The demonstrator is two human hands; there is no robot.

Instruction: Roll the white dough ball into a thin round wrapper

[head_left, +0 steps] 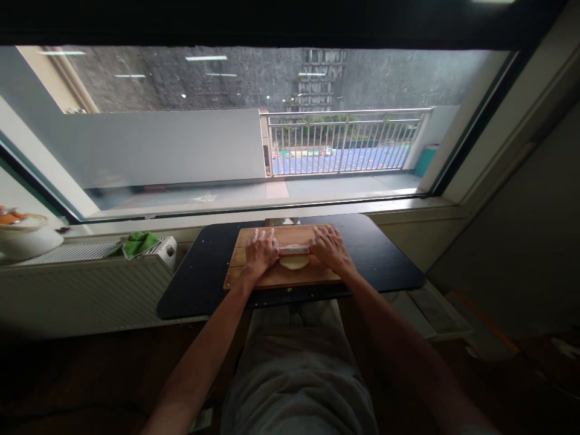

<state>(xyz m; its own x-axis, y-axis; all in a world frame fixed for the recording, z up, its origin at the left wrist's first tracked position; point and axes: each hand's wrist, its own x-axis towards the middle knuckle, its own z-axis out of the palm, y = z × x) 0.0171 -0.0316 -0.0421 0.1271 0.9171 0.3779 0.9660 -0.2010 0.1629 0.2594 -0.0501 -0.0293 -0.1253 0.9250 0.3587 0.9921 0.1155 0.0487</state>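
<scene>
A pale rolling pin (294,250) lies crosswise over a flat round of dough (294,261). My left hand (261,251) is on the pin's left end, fingers pointing forward and thumb against the pin. On the other end is my right hand (329,246), held in much the same way. Only the middle of the pin shows between the hands; its ends are hidden under them. Both hands rest over a wooden cutting board (238,264), and part of the dough sticks out on my side of the pin.
The board sits on a dark table (385,257) against the window. Small pale bits are scattered on the tabletop. Behind the board lies a small flat object (283,222). To the left, a green cloth (139,244) and a white pot (29,237) are on the radiator (90,296).
</scene>
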